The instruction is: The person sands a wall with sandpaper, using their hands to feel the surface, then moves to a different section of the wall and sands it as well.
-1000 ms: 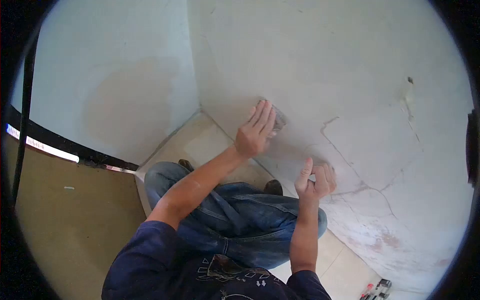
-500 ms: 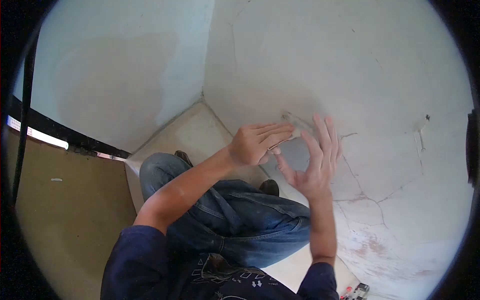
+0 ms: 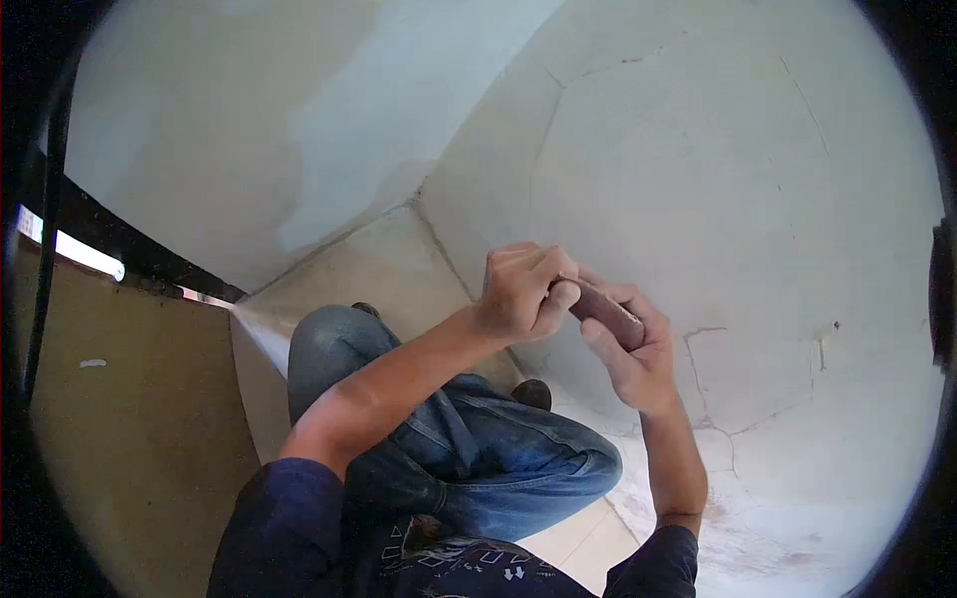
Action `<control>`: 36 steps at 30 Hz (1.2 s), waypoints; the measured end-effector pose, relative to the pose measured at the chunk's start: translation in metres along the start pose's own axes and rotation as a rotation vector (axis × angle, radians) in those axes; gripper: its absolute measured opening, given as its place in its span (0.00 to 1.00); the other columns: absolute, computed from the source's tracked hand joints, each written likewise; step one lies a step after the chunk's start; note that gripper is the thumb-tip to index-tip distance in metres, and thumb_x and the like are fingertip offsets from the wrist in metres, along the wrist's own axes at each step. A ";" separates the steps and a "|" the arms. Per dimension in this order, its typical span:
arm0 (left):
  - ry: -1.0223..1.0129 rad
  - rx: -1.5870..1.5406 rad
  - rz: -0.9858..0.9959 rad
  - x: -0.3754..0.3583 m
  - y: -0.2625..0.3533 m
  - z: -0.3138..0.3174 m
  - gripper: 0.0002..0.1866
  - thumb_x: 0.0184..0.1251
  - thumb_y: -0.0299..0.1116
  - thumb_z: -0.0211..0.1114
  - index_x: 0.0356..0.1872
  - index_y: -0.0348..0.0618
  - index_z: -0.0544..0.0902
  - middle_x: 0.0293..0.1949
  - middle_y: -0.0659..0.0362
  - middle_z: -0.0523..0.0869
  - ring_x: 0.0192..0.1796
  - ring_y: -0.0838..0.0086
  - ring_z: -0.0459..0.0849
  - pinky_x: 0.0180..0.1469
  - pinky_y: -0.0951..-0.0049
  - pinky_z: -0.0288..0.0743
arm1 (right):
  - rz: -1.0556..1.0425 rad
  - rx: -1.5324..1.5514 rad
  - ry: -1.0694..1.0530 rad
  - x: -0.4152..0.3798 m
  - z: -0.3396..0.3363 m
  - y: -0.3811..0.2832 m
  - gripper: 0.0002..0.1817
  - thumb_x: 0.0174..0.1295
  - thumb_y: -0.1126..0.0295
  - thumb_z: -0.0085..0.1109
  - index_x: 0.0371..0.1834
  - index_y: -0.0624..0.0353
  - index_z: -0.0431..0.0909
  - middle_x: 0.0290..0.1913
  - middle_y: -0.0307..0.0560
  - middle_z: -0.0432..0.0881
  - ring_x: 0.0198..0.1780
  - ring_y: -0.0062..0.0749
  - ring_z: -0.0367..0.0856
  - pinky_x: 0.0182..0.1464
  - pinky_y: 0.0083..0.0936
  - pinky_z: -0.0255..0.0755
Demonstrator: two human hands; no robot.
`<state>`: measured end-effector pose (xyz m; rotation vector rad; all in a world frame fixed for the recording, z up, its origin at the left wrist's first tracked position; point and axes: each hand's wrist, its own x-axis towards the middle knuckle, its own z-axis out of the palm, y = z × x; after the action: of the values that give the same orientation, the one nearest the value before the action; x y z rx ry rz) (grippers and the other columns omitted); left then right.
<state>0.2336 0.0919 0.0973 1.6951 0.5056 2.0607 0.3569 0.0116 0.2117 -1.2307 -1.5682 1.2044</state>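
A folded piece of brown sandpaper (image 3: 610, 317) is held between my two hands in front of the white wall. My left hand (image 3: 522, 295) is closed on its upper left end, with fingers curled and thumb pressed against it. Around its lower right end, my right hand (image 3: 643, 361) is also closed, thumb on the near side and fingers along the far edge. My fingers hide both ends of the sandpaper.
Cracks run across the wall (image 3: 738, 219) on the right. A second wall (image 3: 219, 130) meets it at a corner above the tiled floor (image 3: 374, 249). My bent legs in jeans (image 3: 478, 448) fill the space below. A brown panel (image 3: 140, 419) stands at left.
My right hand had its fingers spread and has now closed on the sandpaper. The sandpaper has turned from edge-on to show its brown face. My view has shifted slightly.
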 end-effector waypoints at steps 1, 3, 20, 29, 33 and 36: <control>0.064 -0.010 -0.045 0.001 -0.004 0.002 0.15 0.77 0.38 0.52 0.28 0.45 0.76 0.22 0.58 0.80 0.21 0.64 0.80 0.24 0.68 0.71 | -0.078 -0.292 -0.030 0.004 0.006 -0.005 0.24 0.57 0.84 0.64 0.58 0.61 0.76 0.65 0.59 0.76 0.65 0.38 0.78 0.67 0.34 0.69; 0.193 -0.042 -0.143 0.007 -0.013 0.006 0.15 0.78 0.37 0.48 0.31 0.43 0.77 0.25 0.56 0.83 0.24 0.65 0.83 0.27 0.70 0.72 | -0.228 -0.881 -0.087 0.013 0.019 -0.026 0.27 0.60 0.80 0.60 0.66 0.61 0.72 0.67 0.56 0.75 0.67 0.44 0.75 0.70 0.40 0.65; 0.373 -0.400 -0.815 0.039 -0.017 -0.022 0.27 0.83 0.49 0.43 0.31 0.36 0.77 0.25 0.57 0.83 0.29 0.74 0.83 0.35 0.74 0.77 | -0.585 -2.182 -0.250 0.085 -0.011 0.029 0.33 0.67 0.54 0.51 0.68 0.68 0.69 0.78 0.48 0.60 0.79 0.37 0.53 0.79 0.42 0.44; 0.358 -0.408 -0.811 0.044 -0.011 -0.021 0.24 0.82 0.47 0.48 0.30 0.36 0.77 0.25 0.58 0.82 0.28 0.76 0.82 0.34 0.75 0.77 | -0.483 -2.152 -0.379 0.029 -0.047 -0.003 0.35 0.64 0.52 0.54 0.71 0.62 0.68 0.78 0.42 0.60 0.79 0.35 0.54 0.79 0.43 0.46; 0.324 -0.426 -0.814 0.040 -0.012 -0.016 0.23 0.81 0.45 0.50 0.29 0.35 0.77 0.25 0.58 0.81 0.28 0.76 0.82 0.34 0.74 0.78 | -0.402 -2.186 -0.427 0.039 -0.039 -0.013 0.38 0.65 0.50 0.53 0.76 0.57 0.62 0.79 0.37 0.57 0.80 0.32 0.50 0.79 0.41 0.46; 0.304 -0.351 -0.796 0.039 -0.015 -0.018 0.23 0.81 0.45 0.49 0.30 0.38 0.78 0.25 0.55 0.84 0.27 0.71 0.85 0.34 0.72 0.78 | -0.412 -2.222 -0.467 0.055 -0.034 -0.014 0.39 0.65 0.48 0.52 0.77 0.58 0.60 0.80 0.38 0.55 0.81 0.31 0.48 0.80 0.40 0.43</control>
<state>0.2111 0.1249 0.1185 0.7863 0.7160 1.6647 0.3737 0.0714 0.2353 -1.4039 -3.2406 -1.2893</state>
